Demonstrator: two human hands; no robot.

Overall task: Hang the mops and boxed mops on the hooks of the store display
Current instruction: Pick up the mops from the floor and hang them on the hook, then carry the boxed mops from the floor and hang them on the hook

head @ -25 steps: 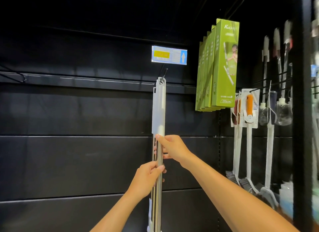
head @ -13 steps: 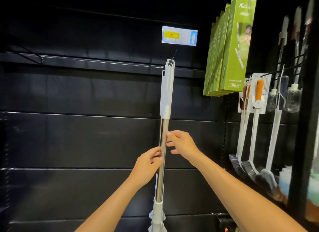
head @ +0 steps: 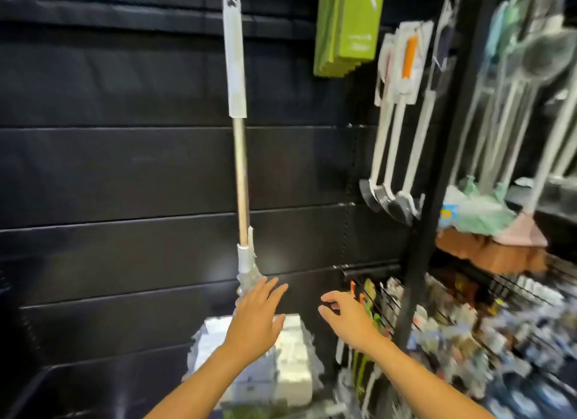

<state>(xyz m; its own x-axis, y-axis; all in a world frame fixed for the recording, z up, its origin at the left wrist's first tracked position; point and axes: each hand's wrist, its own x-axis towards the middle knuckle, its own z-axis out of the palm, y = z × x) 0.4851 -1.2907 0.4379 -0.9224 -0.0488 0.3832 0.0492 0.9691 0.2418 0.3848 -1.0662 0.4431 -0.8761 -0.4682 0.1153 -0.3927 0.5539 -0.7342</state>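
Observation:
A mop [head: 240, 169] with a grey sleeve on top and a metal pole hangs from the top of the black display wall; its white wrapped head [head: 290, 353] sits low behind my arm. My left hand [head: 256, 318] is spread flat in front of the mop's lower joint, fingers straight, holding nothing. My right hand [head: 346, 318] hovers to the right of the mop with loosely curled fingers, empty. Green boxed mops [head: 346, 28] hang at the upper right.
Long-handled brushes [head: 396, 131] hang right of the green boxes. A black upright post [head: 437, 169] divides the wall from a further bay with brooms [head: 512, 106] and small goods on wire hooks [head: 452, 318]. The black slat wall [head: 109, 169] stretches left.
Both hands have let go of the mop pole and dropped to the level of its head. The view has tilted down and to the right; the mop stays hanging.

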